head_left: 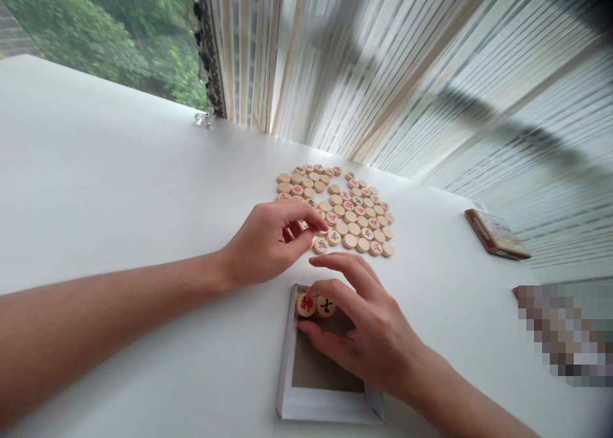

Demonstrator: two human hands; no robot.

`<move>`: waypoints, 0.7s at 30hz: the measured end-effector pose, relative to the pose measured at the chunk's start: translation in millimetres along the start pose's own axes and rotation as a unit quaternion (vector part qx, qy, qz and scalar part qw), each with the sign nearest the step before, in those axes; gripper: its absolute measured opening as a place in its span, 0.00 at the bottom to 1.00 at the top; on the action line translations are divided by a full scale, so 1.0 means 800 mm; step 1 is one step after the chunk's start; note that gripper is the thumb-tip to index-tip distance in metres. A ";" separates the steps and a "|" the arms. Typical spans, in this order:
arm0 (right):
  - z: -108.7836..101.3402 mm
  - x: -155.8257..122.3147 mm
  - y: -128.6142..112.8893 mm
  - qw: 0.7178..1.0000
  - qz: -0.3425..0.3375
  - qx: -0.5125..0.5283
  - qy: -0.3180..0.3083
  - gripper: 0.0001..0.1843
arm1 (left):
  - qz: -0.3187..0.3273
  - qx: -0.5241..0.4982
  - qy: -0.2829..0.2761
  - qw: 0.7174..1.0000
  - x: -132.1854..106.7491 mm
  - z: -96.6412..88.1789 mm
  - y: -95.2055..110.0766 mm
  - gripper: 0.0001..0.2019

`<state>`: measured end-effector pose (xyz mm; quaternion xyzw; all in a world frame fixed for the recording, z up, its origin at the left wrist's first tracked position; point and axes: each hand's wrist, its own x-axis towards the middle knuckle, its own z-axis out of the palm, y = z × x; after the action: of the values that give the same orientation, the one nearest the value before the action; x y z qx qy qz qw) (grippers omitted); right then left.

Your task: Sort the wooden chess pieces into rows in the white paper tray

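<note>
My left hand [271, 240] reaches over the near left part of a spread of Chinese chess pieces [353, 216]. Its thumb and forefinger are pinched on a pale wooden piece [322, 231], mostly covered by the fingertips. Below it, my right hand [359, 317] is over a shallow white-rimmed box [330, 405]. The thumb and middle finger sit at opposite edges of a round piece with a red character [305, 305] in the box's far left corner; the forefinger is stretched out above. Touching that piece on its right lies one with a black character [325, 306].
Everything stands on a white table [143, 189]. A small boxed item [497, 234] lies at the right, with a pixelated object [565, 336] nearer me. String curtains [364, 61] hang along the back, and a clear ornament [204, 117] sits by the window.
</note>
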<state>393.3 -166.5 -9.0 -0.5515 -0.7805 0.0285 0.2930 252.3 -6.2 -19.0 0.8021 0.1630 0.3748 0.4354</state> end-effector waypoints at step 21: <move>0.002 0.002 0.002 1.000 -0.009 -0.007 0.010 0.10 | 0.006 0.002 -0.001 1.000 0.000 0.000 -0.001 0.11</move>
<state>394.0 -164.2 -10.3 -0.5468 -0.7826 0.0155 0.2971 252.2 -5.2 -19.6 0.8040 0.1586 0.3764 0.4321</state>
